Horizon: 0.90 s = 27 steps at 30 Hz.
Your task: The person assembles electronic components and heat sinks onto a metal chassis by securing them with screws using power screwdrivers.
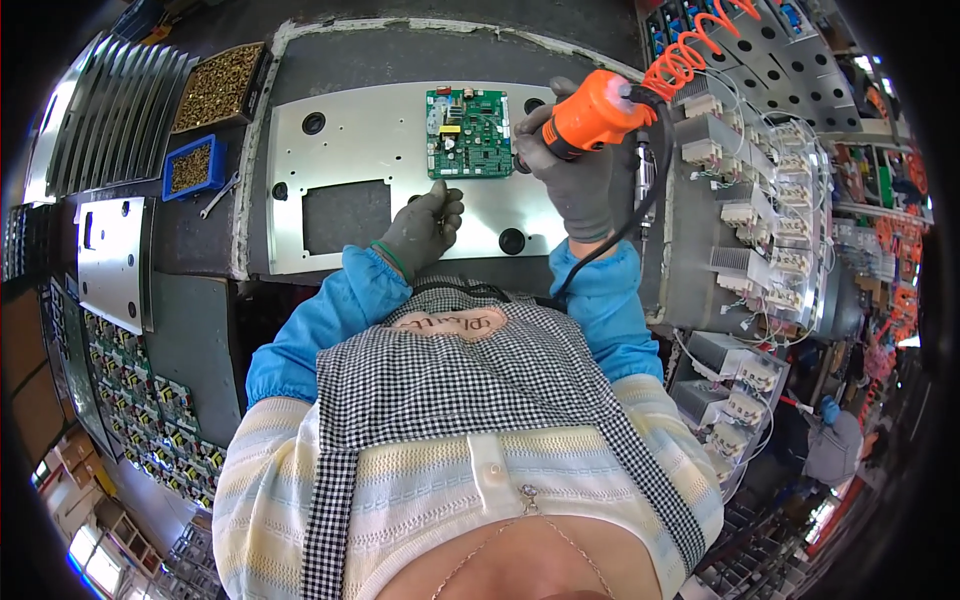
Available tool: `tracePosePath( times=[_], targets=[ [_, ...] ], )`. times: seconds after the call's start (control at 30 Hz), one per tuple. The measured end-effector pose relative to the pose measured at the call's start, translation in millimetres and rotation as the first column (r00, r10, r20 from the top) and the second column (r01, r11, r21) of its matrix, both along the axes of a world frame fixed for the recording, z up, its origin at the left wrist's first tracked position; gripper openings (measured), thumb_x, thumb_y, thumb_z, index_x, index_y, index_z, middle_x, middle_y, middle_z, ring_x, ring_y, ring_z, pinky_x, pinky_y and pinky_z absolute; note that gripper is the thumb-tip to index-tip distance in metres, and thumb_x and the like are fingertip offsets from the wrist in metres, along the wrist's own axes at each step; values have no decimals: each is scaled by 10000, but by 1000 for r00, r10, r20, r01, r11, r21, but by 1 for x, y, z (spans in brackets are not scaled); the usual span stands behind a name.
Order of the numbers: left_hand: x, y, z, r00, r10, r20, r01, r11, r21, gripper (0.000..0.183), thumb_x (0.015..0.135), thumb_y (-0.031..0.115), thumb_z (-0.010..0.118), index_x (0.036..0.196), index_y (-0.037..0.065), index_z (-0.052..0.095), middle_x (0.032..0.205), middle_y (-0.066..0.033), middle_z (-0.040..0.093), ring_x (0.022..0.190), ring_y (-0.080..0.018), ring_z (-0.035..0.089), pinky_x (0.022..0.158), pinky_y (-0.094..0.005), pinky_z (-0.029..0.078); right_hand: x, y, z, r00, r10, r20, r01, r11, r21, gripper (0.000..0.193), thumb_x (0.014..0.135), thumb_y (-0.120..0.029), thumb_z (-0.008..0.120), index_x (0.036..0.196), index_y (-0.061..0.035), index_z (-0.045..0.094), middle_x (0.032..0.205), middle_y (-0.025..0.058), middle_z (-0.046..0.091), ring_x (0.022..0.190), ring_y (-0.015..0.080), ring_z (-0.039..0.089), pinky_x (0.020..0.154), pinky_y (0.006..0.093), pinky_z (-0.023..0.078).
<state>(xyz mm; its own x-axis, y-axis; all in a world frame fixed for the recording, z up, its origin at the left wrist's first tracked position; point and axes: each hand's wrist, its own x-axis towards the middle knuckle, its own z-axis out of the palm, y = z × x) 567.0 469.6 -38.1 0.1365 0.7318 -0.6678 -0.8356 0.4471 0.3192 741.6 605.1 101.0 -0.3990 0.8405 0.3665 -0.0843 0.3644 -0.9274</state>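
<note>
A green circuit board (466,132) lies on a large silver metal panel (350,150) with round holes and a rectangular cutout. My right hand (572,165), in a grey glove, grips an orange powered screwdriver (592,112) at the board's right edge; a coiled orange hose (690,45) and a black cable run from it. My left hand (424,228), also gloved, rests on the panel just below the board with its fingers curled together; whether small parts are inside it is hidden.
Trays of brass screws (218,88) and a blue bin (192,167) stand at the left, beside stacked metal panels (110,110). Rows of green boards (140,410) lie lower left. Wired white modules (760,230) crowd the right. Another person (838,445) works at far right.
</note>
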Motion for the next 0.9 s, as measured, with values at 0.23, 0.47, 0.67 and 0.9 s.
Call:
tracePosePath(
  times=[0.23,0.47,0.67,0.9],
  targets=[
    [7,1,15,999,-32,16,30,993,112,344,1064,400,523,1122,68,593,880,17,579,741,-82,534,602,-190,472,1,-25,40,899,131,-419,-219,961,-170,644,807,48,687,1391,14,418,936,98,690,894,236,699,858,412,576],
    [4,6,20,998,-28,56,19,988,152,313,1084,351,499,1144,55,584,887,9,568,734,-73,509,612,-185,465,-1,-25,22,818,-12,-575,-145,963,-226,617,851,-5,656,1411,-13,397,960,110,685,877,248,696,883,475,577],
    [4,6,17,996,4,94,-15,993,121,310,1086,346,493,1137,55,584,883,11,565,735,-73,510,611,-180,463,-5,-27,16,830,-72,-553,-86,963,-254,612,881,-39,633,1433,-5,371,980,109,685,888,237,692,908,472,568],
    [0,4,6,983,104,151,-127,980,152,271,1082,319,505,1150,67,580,923,-4,585,767,-95,531,641,-196,474,-14,-32,14,861,-317,-399,127,891,-435,502,922,-91,633,1364,-48,399,925,118,639,875,267,670,917,505,562]
  ],
)
